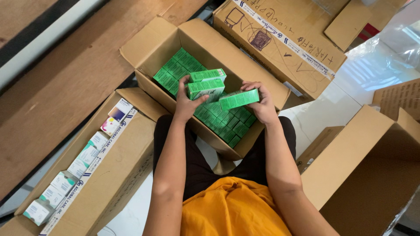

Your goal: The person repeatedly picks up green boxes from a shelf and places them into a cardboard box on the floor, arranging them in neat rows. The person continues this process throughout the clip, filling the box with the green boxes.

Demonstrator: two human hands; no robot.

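An open cardboard carton [157,46] rests on my lap, packed with rows of small green boxes [223,120]. My left hand [187,104] grips a green box [205,88] with a second green box [208,74] stacked on top of it, both held just above the packed rows. My right hand [261,105] holds another green box [239,99] lying lengthwise, right beside the left hand's boxes. Both hands are inside the carton's opening.
A closed taped carton [118,170] at my left carries a row of several small white boxes [65,181]. A large scribbled-on carton [280,43] lies behind. An open brown carton [372,166] stands at the right, with clear plastic sheet [380,61] beyond it.
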